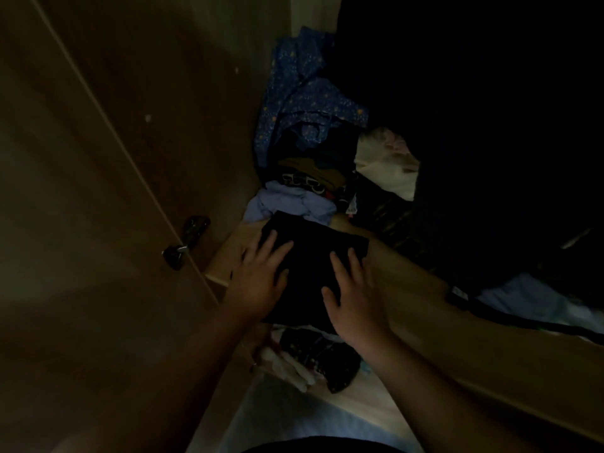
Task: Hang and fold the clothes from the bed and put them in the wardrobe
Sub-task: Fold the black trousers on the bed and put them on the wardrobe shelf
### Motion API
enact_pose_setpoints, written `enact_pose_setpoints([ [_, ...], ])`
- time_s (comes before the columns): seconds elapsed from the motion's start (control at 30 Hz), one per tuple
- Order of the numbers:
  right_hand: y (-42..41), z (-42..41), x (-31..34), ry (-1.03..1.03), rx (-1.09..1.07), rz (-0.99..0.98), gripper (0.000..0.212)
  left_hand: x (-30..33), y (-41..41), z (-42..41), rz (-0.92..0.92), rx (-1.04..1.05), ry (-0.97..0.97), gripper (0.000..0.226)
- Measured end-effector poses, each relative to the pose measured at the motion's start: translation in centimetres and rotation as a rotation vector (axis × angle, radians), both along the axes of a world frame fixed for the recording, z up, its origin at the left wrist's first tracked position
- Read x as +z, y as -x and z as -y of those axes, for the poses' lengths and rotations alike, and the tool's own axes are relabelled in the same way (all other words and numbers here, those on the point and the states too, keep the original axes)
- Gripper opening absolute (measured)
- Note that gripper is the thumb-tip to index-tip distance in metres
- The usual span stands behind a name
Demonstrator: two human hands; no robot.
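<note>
No legible text, label or number anywhere in this dim view.

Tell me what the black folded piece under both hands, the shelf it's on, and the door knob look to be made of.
Black folded garment: soft matte fabric, limp edges; weave is too dark to tell. Both the left hand and the right hand lie flat on it. Shelf: smooth light wood-look board, probably laminate. Door knob: dark, glossy, with a shiny metal-looking stem; possibly glass or plastic.
</note>
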State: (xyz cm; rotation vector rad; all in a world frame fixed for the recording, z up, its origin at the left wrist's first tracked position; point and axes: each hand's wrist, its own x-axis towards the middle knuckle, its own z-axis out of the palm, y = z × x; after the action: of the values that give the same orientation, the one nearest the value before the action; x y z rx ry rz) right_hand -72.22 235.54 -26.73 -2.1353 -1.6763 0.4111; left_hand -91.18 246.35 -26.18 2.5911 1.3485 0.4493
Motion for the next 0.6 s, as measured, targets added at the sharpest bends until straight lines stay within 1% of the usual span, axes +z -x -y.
enact_pose_setpoints([
  [0.07, 0.5, -0.9, -0.7, 0.137, 0.084, 0.102, 0.067, -0.9, -0.4, 0.4, -0.215, -0.022, 0.074, 0.069],
  [0.1, 0.8, -1.3, -1.2, 0.203, 0.105, 0.160, 0.070, -1.8, -0.3, 0.3, -0.292, -0.024, 0.097, 0.073],
  [0.13, 1.2, -1.5, -1.8, 0.233, 0.115, 0.219, 0.074, -2.5, 0.0, 0.3, -0.329, -0.021, 0.107, 0.076],
  [0.2, 1.9, -1.7, -2.5, 0.233, 0.116, 0.273, 0.084, -3.5, 0.4, 0.2, -0.321, -0.007, 0.101, 0.074],
  [0.33, 2.9, -2.8, -3.2, 0.208, 0.077, 0.266, 0.084, -4.6, 0.6, -1.1, -0.322, 0.014, 0.072, 0.059],
  [0.5, 4.2, -5.9, -3.1, 0.212, 0.060, 0.270, 0.088, -4.3, 1.4, -4.7, -0.339, 0.018, 0.067, 0.065],
  [0.6, 5.2, -7.7, -3.4, 0.196, 0.036, 0.233, 0.086, -4.2, 2.0, -6.5, -0.302, 0.025, 0.064, 0.065],
])
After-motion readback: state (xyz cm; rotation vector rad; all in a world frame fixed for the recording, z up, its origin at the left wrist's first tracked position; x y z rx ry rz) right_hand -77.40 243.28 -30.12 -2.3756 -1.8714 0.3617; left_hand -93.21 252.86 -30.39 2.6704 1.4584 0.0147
